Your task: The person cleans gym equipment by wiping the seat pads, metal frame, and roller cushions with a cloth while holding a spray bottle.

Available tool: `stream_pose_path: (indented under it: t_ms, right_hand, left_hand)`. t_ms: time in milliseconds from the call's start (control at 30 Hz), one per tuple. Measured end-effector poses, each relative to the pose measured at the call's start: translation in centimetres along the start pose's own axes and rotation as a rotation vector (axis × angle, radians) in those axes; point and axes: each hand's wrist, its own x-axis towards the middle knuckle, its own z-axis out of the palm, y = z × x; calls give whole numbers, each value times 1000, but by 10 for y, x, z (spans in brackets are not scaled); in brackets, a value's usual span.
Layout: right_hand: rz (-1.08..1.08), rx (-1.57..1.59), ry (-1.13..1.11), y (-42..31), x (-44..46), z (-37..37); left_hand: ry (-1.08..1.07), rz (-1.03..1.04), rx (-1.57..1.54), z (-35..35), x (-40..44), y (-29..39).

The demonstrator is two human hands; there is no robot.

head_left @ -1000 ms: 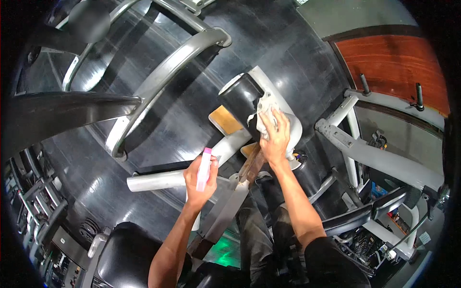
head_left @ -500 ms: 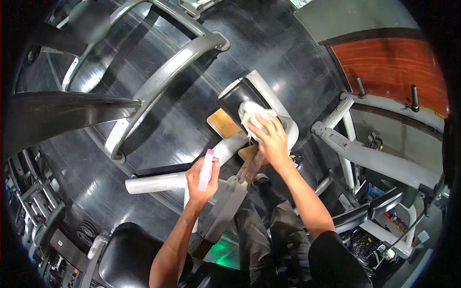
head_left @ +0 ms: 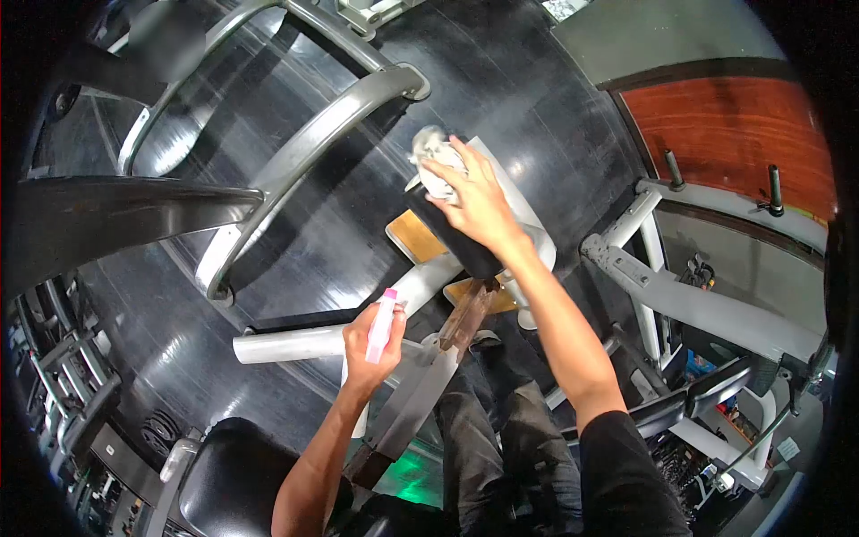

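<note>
My right hand (head_left: pixel 474 199) is closed over a white cloth (head_left: pixel 438 161), pressing it on the far end of a black pad (head_left: pixel 461 237). The pad belongs to a piece of gym equipment with a white tubular frame (head_left: pixel 295 343). My left hand (head_left: pixel 371 345) grips a small white-and-pink spray bottle (head_left: pixel 382 327) with a bright pink top, held upright left of the metal beam (head_left: pixel 416 394). Below the pad are yellowish foot plates (head_left: pixel 416 236).
A curved grey machine frame (head_left: pixel 313 134) stands at the upper left. A black seat (head_left: pixel 237 474) is at the lower left. More white frame tubes (head_left: pixel 716 304) and black pads (head_left: pixel 716 385) stand on the right, near a wood-coloured panel (head_left: pixel 725 134). Dark flooring lies between them.
My right hand has slid the cloth up and left along the black pad, from its near part to its far end. My left hand with the spray bottle has barely moved.
</note>
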Motion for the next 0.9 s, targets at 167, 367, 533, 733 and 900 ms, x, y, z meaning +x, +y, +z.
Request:
stream_pose_path:
  t_ms: [167,367,533,733,900]
  right_hand:
    - [40,-25,-46,4,-9,1]
    - [42,-21,-36,10,-59,-15]
    - [103,-83,-22,4,-131,-33]
    - [564,425,263,16,-108,-49]
    - [310,385,442,3,-16,-28]
  left_hand:
    - [-9,-5,4,-2,0,-4]
    - [-50,-12,118,-7,0,-10]
    - [-29,29,104,-4,1,-8]
    - [-8,-23,83,-5,1,-4]
    - [3,34,75,-5,4,0]
